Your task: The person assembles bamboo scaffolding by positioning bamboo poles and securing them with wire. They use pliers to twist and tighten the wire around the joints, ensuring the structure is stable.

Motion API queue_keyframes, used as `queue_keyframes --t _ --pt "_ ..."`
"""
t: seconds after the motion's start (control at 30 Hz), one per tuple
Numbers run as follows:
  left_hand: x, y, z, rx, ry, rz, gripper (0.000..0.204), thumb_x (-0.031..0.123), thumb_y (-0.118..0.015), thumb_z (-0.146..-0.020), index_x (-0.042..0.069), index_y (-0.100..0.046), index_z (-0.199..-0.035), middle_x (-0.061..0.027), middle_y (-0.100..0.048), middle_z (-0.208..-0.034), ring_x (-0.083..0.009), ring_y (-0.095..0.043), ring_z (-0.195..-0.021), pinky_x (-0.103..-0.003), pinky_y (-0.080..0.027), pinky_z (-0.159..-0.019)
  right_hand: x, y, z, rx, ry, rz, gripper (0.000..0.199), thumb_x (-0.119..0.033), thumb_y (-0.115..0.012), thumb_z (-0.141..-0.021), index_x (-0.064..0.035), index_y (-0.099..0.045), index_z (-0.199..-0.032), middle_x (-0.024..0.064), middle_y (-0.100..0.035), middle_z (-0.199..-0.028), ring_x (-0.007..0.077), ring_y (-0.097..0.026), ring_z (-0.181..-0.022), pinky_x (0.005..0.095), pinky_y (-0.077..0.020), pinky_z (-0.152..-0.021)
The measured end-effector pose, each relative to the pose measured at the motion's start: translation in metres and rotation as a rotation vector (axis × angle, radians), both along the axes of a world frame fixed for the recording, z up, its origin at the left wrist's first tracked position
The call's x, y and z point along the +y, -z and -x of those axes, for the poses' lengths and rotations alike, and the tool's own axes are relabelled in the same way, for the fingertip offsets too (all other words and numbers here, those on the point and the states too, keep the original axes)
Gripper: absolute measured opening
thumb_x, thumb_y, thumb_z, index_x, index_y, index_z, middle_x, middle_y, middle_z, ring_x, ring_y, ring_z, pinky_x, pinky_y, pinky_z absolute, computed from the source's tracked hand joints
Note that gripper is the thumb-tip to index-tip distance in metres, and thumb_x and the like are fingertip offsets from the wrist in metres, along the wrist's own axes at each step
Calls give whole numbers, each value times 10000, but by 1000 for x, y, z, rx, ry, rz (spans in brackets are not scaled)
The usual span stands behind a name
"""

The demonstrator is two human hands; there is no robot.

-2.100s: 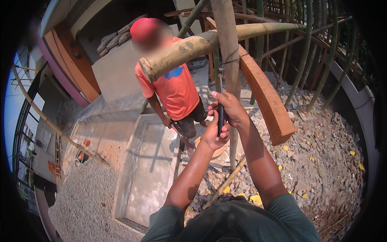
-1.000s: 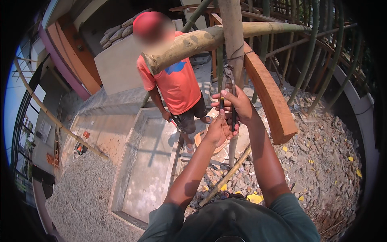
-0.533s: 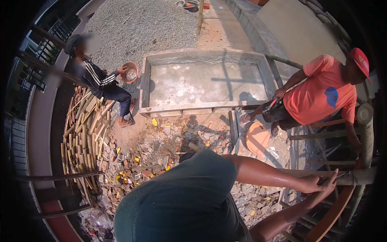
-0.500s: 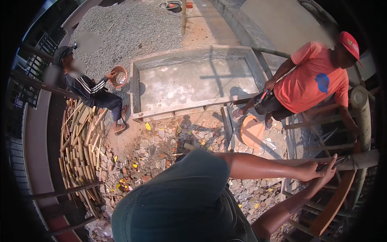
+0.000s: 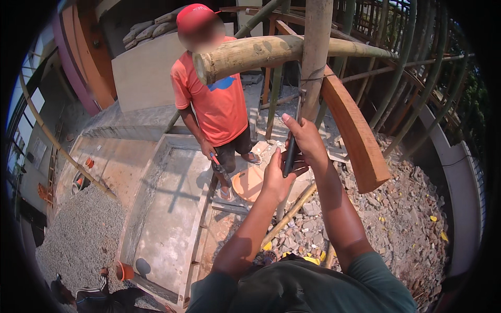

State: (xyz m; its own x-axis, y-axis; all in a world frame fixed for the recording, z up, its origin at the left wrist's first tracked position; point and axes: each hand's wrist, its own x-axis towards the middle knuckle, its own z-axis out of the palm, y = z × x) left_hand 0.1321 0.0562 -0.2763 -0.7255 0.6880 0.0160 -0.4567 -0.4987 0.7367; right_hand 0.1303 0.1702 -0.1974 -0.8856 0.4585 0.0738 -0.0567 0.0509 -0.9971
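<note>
A long, dark tool with a black handle [image 5: 290, 156] stands upright between my hands, its thin upper end against the bamboo post [image 5: 314, 52]. My right hand [image 5: 309, 143] grips it, thumb pointing up along the side. My left hand [image 5: 275, 178] is at the lower end of the handle, fingers stretched out behind it and palm toward it. What kind of tool it is cannot be made out. Just above, a thin dark wire tie [image 5: 312, 79] goes round the post, where a thick bamboo pole [image 5: 250, 55] crosses it and a reddish timber beam [image 5: 355, 130] slopes down.
A person in an orange shirt [image 5: 211, 104] stands beyond the poles, holding a red-handled tool [image 5: 215, 159]. A concrete-lined trough [image 5: 175, 193] and a gravel heap [image 5: 83, 232] lie left; another person [image 5: 96, 292] is at lower left. Broken rubble [image 5: 396, 208] covers the right-hand ground.
My view has swung to the right, so the bamboo post and my hands now stand near the middle. The orange-shirted person appears farther left. My hands remain at the dark tool.
</note>
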Motion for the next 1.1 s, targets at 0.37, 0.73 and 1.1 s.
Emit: queue_keyframes --t 0.37,0.73,1.1 --pt "-6 12 22 -112 450 -239 692 690 -393 -953 26 -577 -1019 -113 -634 -761 -198 -621 -570 -233 -425 -424 14 8 -4 171 -469 425 368 -371 -577 -1011 -39 -494 -1145 93 -642 -891 205 -697 -809 299 -571 -628" --pt "9 30 -6 310 -124 268 696 704 -351 -963 46 -541 -1085 -75 -587 -744 -92 -453 -468 -216 -395 -428 -16 12 4 -19 199 -227 497 -470 -740 -885 -83 -442 -792 21 -545 -620 131 -637 -643 298 -515 -597" --pt "1 30 23 21 396 168 776 771 -258 -931 75 -570 -1072 -35 -583 -727 -117 -557 -516 -186 -404 -413 -8 14 7 109 -61 349 222 -319 -642 -960 -132 -530 -918 -64 -412 -653 91 -425 -568 268 -402 -549"
